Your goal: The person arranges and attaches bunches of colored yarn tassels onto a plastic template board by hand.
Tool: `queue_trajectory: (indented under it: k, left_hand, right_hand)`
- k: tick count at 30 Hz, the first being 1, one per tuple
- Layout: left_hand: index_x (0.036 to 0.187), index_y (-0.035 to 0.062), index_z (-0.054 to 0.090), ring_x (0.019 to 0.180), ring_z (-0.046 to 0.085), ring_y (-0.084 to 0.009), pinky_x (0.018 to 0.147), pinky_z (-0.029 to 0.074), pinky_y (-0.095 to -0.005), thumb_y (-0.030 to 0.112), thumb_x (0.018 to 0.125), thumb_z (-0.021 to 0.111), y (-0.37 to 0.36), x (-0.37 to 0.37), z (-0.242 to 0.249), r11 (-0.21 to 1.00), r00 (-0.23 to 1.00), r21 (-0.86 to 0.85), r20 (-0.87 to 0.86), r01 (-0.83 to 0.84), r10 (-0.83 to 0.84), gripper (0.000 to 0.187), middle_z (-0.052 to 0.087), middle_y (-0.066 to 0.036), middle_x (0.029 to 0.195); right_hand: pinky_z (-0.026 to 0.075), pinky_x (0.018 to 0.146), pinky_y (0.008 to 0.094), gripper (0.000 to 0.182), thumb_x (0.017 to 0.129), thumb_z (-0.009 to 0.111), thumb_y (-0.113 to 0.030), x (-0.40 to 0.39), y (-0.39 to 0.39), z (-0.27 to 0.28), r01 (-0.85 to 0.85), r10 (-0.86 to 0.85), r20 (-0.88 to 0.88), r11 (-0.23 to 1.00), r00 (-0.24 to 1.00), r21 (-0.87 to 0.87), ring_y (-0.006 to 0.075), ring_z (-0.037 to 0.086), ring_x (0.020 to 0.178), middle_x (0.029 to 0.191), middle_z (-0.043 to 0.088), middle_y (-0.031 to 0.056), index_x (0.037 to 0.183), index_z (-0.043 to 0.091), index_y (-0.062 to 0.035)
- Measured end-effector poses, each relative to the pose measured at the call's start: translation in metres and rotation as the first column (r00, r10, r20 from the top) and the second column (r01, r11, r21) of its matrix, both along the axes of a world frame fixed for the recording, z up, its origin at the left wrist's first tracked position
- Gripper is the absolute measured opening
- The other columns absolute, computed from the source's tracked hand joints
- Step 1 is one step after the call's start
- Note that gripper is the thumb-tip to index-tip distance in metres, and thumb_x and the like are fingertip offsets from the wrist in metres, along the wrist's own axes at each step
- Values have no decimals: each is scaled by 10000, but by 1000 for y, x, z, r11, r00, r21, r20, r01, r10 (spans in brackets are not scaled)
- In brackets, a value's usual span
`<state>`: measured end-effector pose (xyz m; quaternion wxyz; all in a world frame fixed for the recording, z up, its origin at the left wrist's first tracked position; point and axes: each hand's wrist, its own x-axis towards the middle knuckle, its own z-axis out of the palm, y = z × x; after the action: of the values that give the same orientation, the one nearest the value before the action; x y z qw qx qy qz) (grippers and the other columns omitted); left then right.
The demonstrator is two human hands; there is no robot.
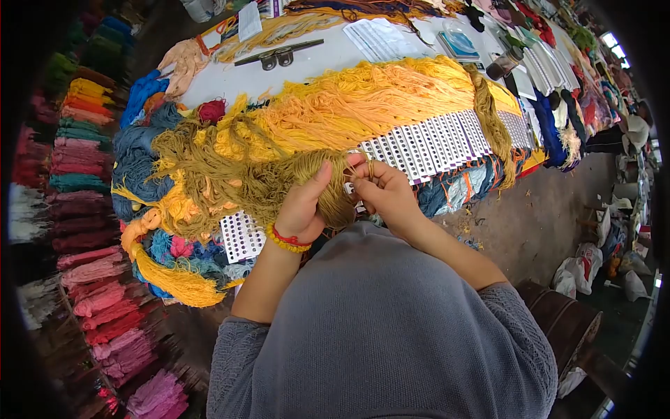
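My left hand is wrapped round the end of a thick olive-green yarn bundle, which trails leftward over the table. At the bundle's right end, my right hand has its fingers bent together on a few thin olive strands. Both hands are close together, just in front of my body. Beyond them lie orange and yellow yarn and a row of white cards with dark holes. Another holed card is left of my left wrist.
A black bar with a clip, papers, a small blue scale and a jar are at the table's far side. Coloured yarn bundles line the left. A brown drum stands at right. A person is far right.
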<state>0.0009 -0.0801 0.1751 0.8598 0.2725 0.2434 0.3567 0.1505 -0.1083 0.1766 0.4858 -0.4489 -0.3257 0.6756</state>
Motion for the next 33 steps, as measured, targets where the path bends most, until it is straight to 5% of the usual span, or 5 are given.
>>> queue_trajectory:
  k: [21,24,26,29,33]
  left_hand:
    - [1103,-29,516,895,559,-142,807,444,-285,99,835,525,1,0,-3,973,952,139,-220,-185,213,297,582,-66,1027]
    - [1053,-35,538,774,571,-130,747,458,-276,89,829,526,5,-5,-8,970,945,151,-241,-191,223,256,599,-69,957]
    - [1050,-42,530,692,561,-134,702,463,-280,121,844,514,8,-13,-14,994,975,85,-208,-63,80,263,599,-84,914]
    - [1077,-43,512,671,552,-143,694,461,-281,216,892,447,9,-19,-23,998,996,28,-76,50,-48,325,599,-86,874]
    - [1078,-27,522,741,567,-137,663,479,-268,284,908,418,5,-11,-9,998,999,-45,17,-36,37,369,593,-103,909]
  right_hand:
    - [359,448,181,50,798,570,-68,3,3,-14,-59,57,111,998,992,13,37,458,520,680,563,8,793,557,-21]
    - [324,413,184,83,822,519,-103,5,3,-17,-66,67,38,998,997,-21,49,417,464,633,531,3,808,545,-25]
    - [309,413,221,119,804,491,-137,11,6,-8,-134,46,-404,972,914,-193,81,385,426,544,466,7,769,539,-34]
    - [251,412,210,274,858,394,-256,24,11,-23,-326,279,-862,935,424,142,73,276,408,479,304,-37,994,535,-64]
    - [241,416,184,347,907,353,-297,34,19,-9,-153,173,-806,983,566,104,53,257,395,470,294,-46,1153,472,-83]
